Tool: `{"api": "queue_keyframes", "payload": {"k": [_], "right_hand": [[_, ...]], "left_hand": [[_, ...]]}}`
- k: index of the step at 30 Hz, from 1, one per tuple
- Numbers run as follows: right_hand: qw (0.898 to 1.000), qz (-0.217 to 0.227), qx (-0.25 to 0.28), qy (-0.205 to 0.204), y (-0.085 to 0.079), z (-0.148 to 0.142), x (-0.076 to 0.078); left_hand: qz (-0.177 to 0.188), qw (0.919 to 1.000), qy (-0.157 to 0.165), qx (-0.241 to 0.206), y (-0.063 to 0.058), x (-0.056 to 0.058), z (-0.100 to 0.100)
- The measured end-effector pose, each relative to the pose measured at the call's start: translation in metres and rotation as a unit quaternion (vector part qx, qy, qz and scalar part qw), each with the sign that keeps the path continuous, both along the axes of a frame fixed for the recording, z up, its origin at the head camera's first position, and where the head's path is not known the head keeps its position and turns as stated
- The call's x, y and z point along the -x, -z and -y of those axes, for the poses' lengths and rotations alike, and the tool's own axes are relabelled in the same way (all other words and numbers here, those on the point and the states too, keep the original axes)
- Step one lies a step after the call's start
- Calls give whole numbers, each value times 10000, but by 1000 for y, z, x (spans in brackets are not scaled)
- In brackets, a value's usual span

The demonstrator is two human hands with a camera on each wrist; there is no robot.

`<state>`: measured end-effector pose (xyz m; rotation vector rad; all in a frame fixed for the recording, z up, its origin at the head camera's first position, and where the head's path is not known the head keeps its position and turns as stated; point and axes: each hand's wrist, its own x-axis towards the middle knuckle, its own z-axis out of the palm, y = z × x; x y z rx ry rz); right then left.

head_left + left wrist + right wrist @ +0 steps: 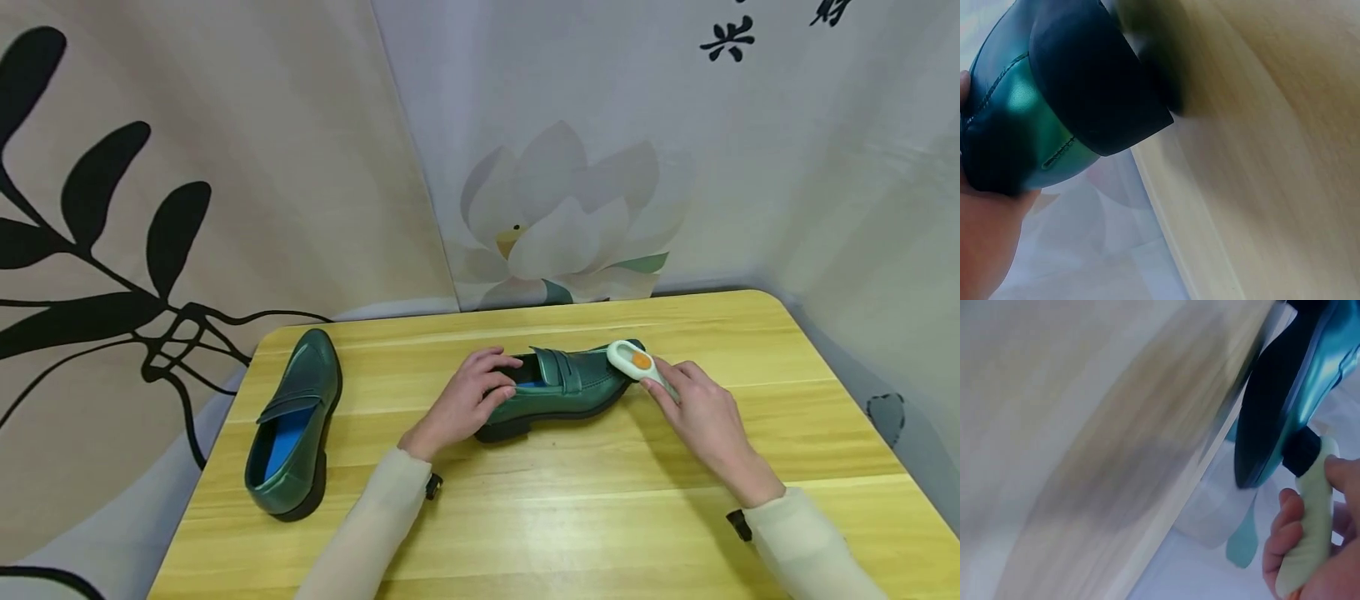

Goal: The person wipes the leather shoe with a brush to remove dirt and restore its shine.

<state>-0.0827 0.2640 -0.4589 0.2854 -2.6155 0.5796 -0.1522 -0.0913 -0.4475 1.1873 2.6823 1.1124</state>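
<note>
At the far left, a cloth (pixel 337 167) with printed black leaves hangs behind the worktop (pixel 562 517). A green shoe with a blue insole (pixel 311 446) stands on the worktop's left part, toe pointing toward the cloth. Further right, the left hand (pixel 471 400) has its grip pinched round the heel end of the second green shoe (pixel 573 396), fingers over the opening. That shoe is sideways near the worktop's middle, toe to the right; whether its heel touches the wood is hard to tell from these angles. At the toe, the dark head of a pale brush (pixel 628 358) with an orange patch presses on the leather. The right hand (pixel 701 408) holds its handle, grip closed between thumb and fingers.
</note>
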Motion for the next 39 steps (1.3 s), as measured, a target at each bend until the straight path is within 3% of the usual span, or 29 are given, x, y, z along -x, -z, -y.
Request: {"api": "queue_keyframes", "payload": {"k": [6,11,14,17,22,26,29,33,39], "right_hand": [[9995,217,59,223,-1,-8,5],[9991,321,77,278,-1,-8,6],[9988,378,128,297,-1,-8,6],[9988,380,193,254,-1,-7,5],[9989,346,320,39,-6,0,1],[9974,270,508,-427,-7,10,-7],[9941,187,589,-895,-4,20,-14],[9883,198,631,-1375,3,34,-21],[9843,429,520,-1629,10,49,-25]], "left_hand": [[-474,9988,36,130,3,-4,-2],[-1114,9936,99,180,4,-4,-3],[-1461,9881,227,415,5,-3,-4],[-1585,9840,353,730,6,-3,-2],[-1261,9860,305,1043,2,-5,0],[-781,9869,-168,1399,-6,-3,-5],[-534,9799,-571,1836,-12,2,-12],[-387,9691,-810,2297,-15,8,-20],[-197,9629,-1023,2489,-14,11,-26]]}}
